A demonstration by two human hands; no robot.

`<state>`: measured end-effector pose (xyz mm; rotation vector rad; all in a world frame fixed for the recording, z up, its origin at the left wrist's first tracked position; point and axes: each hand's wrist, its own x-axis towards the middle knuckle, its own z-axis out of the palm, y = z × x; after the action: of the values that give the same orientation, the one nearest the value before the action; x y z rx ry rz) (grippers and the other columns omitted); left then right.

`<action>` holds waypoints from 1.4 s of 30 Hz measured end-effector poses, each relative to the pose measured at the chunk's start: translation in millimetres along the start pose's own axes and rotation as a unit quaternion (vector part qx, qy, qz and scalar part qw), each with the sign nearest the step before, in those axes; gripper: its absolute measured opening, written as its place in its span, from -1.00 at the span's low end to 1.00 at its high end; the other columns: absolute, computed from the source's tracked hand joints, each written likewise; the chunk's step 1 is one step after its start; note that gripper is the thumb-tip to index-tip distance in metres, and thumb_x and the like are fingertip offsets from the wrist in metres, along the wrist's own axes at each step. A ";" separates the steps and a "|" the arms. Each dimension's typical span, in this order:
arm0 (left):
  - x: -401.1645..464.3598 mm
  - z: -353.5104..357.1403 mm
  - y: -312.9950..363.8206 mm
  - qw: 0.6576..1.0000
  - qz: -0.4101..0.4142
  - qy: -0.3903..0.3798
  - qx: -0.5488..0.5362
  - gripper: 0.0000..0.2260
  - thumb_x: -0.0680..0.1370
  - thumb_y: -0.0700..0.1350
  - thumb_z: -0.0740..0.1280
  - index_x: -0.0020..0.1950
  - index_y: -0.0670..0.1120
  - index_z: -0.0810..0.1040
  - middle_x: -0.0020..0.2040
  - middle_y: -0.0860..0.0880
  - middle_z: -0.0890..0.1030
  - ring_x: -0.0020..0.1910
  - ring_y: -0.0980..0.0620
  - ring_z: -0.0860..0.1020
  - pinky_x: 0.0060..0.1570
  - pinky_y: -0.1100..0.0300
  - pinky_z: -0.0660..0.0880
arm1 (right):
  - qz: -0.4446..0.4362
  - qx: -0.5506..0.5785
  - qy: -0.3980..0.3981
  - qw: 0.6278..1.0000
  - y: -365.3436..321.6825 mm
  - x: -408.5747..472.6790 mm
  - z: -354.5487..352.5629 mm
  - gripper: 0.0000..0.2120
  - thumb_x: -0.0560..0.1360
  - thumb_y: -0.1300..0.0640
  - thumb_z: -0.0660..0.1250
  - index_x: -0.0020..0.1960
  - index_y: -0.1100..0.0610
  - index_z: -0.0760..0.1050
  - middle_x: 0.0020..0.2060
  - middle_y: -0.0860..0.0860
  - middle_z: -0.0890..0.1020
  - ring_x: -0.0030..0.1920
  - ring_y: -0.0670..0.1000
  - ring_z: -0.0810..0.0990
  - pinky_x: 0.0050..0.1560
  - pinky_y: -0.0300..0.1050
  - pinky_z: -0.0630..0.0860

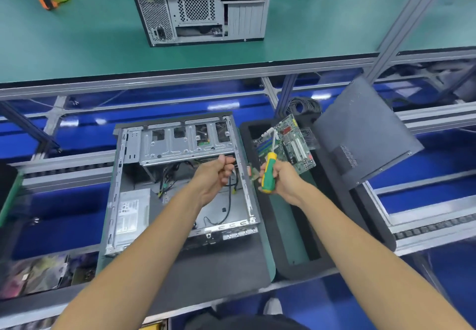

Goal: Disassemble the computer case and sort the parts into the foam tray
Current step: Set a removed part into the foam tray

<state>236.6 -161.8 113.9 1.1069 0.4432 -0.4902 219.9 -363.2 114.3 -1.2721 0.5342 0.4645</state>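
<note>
Right hand (pixel 279 179) grips screwdriver (pixel 269 168); left hand (pixel 215 175) clenched (contents unseen) over open case (pixel 177 183). Risk: tip scraping motherboard (pixel 291 144) just beyond it.

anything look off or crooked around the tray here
Two things sit askew. The motherboard lies tilted at the far end of the foam tray, not flat in a compartment. The dark side panel leans at an angle over the tray's right edge. Nothing looks spilled or broken.
</note>
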 end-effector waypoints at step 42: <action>24.2 111.1 -203.9 0.940 -0.123 0.045 0.315 -0.61 0.73 0.08 0.16 -0.19 -0.11 0.47 -0.33 -0.01 0.48 -0.45 0.08 0.36 -0.45 0.24 0.27 | -0.038 -0.225 0.187 0.956 83.9 8.2 -220.3 -0.81 0.49 0.12 0.28 -0.26 0.12 0.56 -0.47 -0.02 0.55 -0.45 0.03 0.50 -0.26 0.01 0.48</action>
<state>148.7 -341.7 -6.2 1.7081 0.5255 -0.8403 150.0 -557.4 0.0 -1.8316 0.7184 0.2851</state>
